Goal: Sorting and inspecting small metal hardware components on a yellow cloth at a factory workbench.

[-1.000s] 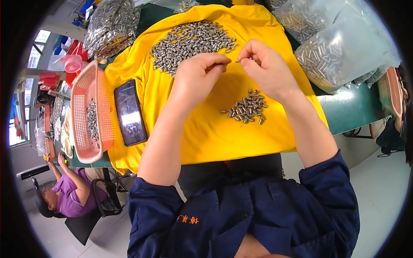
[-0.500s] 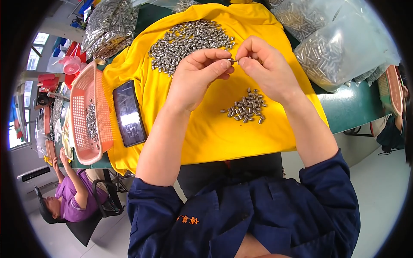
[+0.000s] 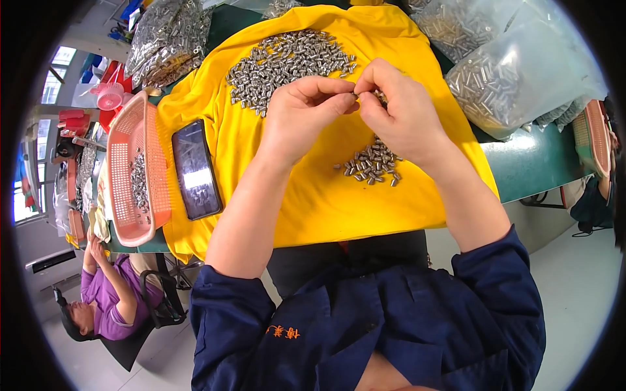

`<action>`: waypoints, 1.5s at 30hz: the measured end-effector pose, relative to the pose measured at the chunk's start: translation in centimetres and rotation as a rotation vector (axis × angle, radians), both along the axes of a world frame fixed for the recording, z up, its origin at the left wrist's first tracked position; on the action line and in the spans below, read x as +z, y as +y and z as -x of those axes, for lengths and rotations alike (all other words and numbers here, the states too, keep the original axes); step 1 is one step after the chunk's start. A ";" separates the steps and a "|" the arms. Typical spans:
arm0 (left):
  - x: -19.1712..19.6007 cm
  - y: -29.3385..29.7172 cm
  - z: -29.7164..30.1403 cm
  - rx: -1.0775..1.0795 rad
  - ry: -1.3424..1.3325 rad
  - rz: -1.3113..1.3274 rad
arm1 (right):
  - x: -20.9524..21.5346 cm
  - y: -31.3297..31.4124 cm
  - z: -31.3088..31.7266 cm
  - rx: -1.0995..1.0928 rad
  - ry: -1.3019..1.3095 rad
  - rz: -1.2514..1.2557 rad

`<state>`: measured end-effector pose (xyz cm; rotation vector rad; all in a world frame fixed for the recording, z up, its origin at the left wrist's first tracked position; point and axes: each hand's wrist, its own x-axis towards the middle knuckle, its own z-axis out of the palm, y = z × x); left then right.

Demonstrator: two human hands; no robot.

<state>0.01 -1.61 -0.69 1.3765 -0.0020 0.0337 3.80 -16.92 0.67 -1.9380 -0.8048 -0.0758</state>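
Note:
My left hand [image 3: 303,117] and my right hand [image 3: 398,111] meet fingertip to fingertip above a yellow cloth [image 3: 313,195], pinching a small silver metal part [image 3: 356,95] between them. Beyond the hands lies a large heap of small silver metal parts [image 3: 287,62]. Just under my right hand sits a smaller pile of the same parts [image 3: 373,166]. Both forearms are bare, with dark blue sleeves pushed up.
A dark phone [image 3: 195,168] lies on the cloth's left side, beside an orange plastic basket [image 3: 124,189] holding some parts. Clear bags of metal parts [image 3: 515,72] fill the right, another bag [image 3: 166,39] the upper left. A person in purple [image 3: 107,300] sits lower left.
Both hands have drawn closer together, the fingertips now touching around the small part. The piles and the phone have not moved.

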 end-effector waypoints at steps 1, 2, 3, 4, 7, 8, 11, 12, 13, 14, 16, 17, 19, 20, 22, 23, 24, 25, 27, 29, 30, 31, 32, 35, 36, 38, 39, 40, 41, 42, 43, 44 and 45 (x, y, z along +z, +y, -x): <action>-0.1 0.1 -0.1 -0.005 -0.006 -0.029 | 0.0 -0.1 -0.2 0.030 0.111 -0.031; -0.1 0.2 0.0 -0.008 -0.009 -0.058 | 0.1 -0.2 -0.2 0.062 0.225 -0.063; -0.3 0.6 -0.2 0.030 -0.030 -0.108 | -0.1 -0.4 -0.6 0.060 0.223 -0.065; -0.3 1.0 -0.3 0.069 -0.051 -0.159 | -0.4 -0.9 -1.3 0.066 0.359 -0.157; -0.1 1.6 0.2 0.006 0.038 -0.415 | -0.1 -1.6 -2.1 0.070 0.592 -0.354; 0.2 1.2 0.4 -0.158 0.062 -0.635 | -0.2 -1.8 -2.4 0.032 0.529 -0.351; 1.4 -0.7 1.5 -0.429 -0.043 -0.611 | -0.4 -1.9 -2.6 0.001 0.453 -0.364; 1.4 -0.4 1.2 -0.345 -0.080 -0.649 | -0.3 -1.9 -2.4 -0.001 0.441 -0.377; 1.3 0.1 0.6 -0.261 -0.116 -0.686 | -0.2 -1.9 -2.4 -0.004 0.442 -0.378; 1.4 0.8 0.1 -0.072 -0.073 -0.850 | 0.1 -1.7 -2.3 -0.002 0.445 -0.365; 1.1 1.5 -1.2 -0.036 -0.093 -1.066 | 0.2 -1.4 -2.1 0.002 0.452 -0.356; 0.9 1.6 -1.8 0.003 -0.117 -1.278 | 0.1 -1.3 -2.0 -0.013 0.422 -0.328; 0.6 1.7 -2.4 -0.003 -0.155 -1.363 | 0.2 -1.2 -2.0 -0.024 0.392 -0.304; 0.5 1.5 -2.6 -0.013 -0.173 -1.478 | 0.1 -1.2 -2.0 -0.020 0.382 -0.311; 0.5 1.2 -3.0 -0.026 -0.190 -1.596 | 0.0 -1.2 -1.9 -0.014 0.374 -0.321; 0.7 1.1 -3.3 -0.051 -0.208 -1.600 | 0.0 -1.1 -1.9 -0.012 0.363 -0.321; 1.0 1.0 -3.4 -0.076 -0.225 -1.604 | 0.0 -1.1 -1.9 -0.009 0.351 -0.321; 1.2 0.8 -3.3 -0.076 -0.224 -1.608 | 0.1 -1.1 -1.8 -0.008 0.351 -0.325; 1.5 0.3 -3.3 -0.199 -0.185 -1.634 | 0.2 -1.3 -1.7 -0.036 0.338 -0.278; 0.9 0.5 -3.4 -0.222 -0.204 -1.642 | 0.5 -1.3 -1.6 -0.024 0.350 -0.258; 0.8 0.8 -3.4 -0.222 -0.218 -1.622 | 0.6 -1.3 -1.5 -0.013 0.363 -0.237; 0.7 1.1 -3.5 -0.222 -0.233 -1.602 | 0.6 -1.3 -1.5 -0.013 0.363 -0.237; 0.8 1.1 -3.4 -0.224 -0.235 -1.600 | 0.5 -1.2 -1.6 -0.027 0.340 -0.259; 0.8 1.3 -3.2 -0.243 -0.146 -1.541 | 0.6 -1.2 -1.5 -0.041 0.317 -0.266; 0.5 1.5 -3.1 -0.215 -0.179 -1.554 | 0.7 -1.2 -1.5 -0.038 0.318 -0.253; 0.3 1.6 -3.0 -0.184 -0.211 -1.567 | 0.7 -1.2 -1.4 -0.030 0.328 -0.267; 0.4 1.6 -3.0 -0.188 -0.216 -1.587 | 0.7 -1.1 -1.4 -0.022 0.337 -0.283; 0.6 1.5 -2.9 -0.191 -0.222 -1.607 | 0.7 -1.1 -1.4 -0.019 0.337 -0.283; 0.9 1.4 -2.8 -0.193 -0.225 -1.607 | 0.7 -1.1 -1.4 -0.016 0.337 -0.280; 1.3 1.3 -2.5 -0.162 -0.190 -1.493 | 0.7 -1.1 -1.4 -0.013 0.337 -0.277; 1.6 1.2 -2.1 -0.132 -0.155 -1.379 | 0.6 -1.1 -1.3 -0.015 0.337 -0.278; 1.8 1.0 -1.7 -0.134 -0.158 -1.381 | 0.5 -1.0 -1.4 0.008 0.333 -0.271; 1.9 0.6 -1.3 -0.088 0.017 -0.908 | 0.4 -1.0 -1.4 0.031 0.330 -0.264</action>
